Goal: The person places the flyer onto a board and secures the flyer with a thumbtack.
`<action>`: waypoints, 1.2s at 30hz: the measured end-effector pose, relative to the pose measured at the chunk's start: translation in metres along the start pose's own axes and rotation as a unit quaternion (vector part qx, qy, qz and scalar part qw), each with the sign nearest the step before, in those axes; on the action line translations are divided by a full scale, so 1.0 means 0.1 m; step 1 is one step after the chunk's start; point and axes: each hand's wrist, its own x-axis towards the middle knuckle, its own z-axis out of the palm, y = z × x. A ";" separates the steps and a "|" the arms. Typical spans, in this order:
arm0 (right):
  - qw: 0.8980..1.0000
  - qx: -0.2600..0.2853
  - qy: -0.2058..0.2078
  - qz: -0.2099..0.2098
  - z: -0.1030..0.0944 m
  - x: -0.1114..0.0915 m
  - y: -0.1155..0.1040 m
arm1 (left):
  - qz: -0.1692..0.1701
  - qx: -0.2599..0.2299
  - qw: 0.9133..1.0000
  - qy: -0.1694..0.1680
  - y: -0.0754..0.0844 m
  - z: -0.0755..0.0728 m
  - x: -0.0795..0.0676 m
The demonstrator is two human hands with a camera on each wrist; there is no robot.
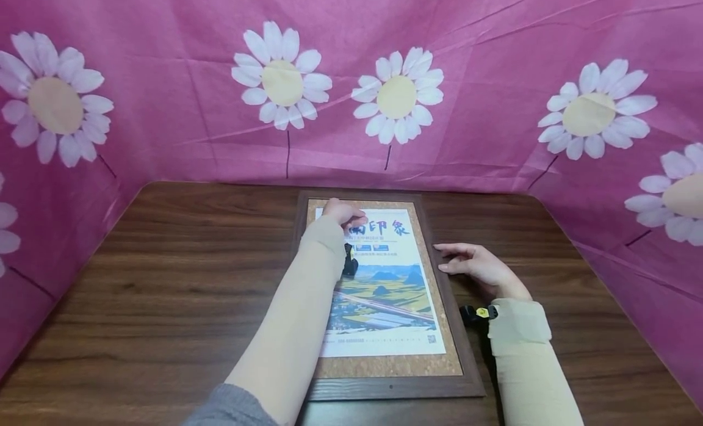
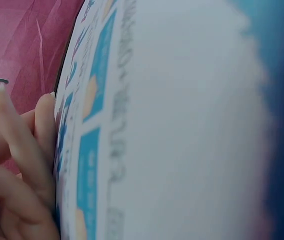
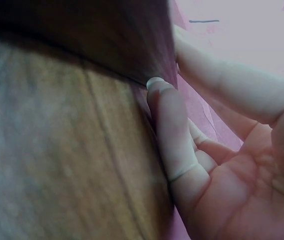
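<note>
A cork board (image 1: 392, 366) in a dark brown wooden frame (image 1: 398, 387) lies on the table, and a printed poster (image 1: 384, 343) with purple characters and a painted landscape lies over the cork. My left hand (image 1: 342, 212) is at the poster's upper left, fingers pointing right; in the left wrist view its fingertips (image 2: 44, 107) are close against the paper, and no held object shows. Beside the frame's right edge is my right hand (image 1: 483, 266). Its thumb (image 3: 169, 125) touches the frame's side in the right wrist view, the other fingers extended. My left forearm hides the poster's left part.
The brown wood-grain table (image 1: 181, 304) extends on both sides of the board. A pink cloth (image 1: 340, 151) with large white daisies hangs behind and at both sides. Small black camera mounts sit at both wrists.
</note>
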 end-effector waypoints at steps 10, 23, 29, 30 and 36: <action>1.000 0.014 0.002 -0.006 0.01 0.01 -0.01 | 0.003 -0.050 0.998 -0.030 0.05 -0.11 -0.17; 1.000 0.015 0.002 -0.007 -0.01 0.01 0.04 | -0.015 -0.077 0.996 -0.034 -0.01 -0.09 -0.04; 1.000 0.021 0.006 -0.008 -0.01 0.03 0.05 | -0.011 -0.083 0.996 -0.030 -0.03 -0.08 0.00; 1.000 0.020 0.006 -0.008 -0.01 0.03 0.05 | -0.010 -0.084 0.996 -0.030 -0.03 -0.08 0.00; 1.000 0.021 0.010 -0.004 0.00 0.03 0.04 | 0.002 -0.077 0.996 -0.035 -0.02 -0.10 -0.09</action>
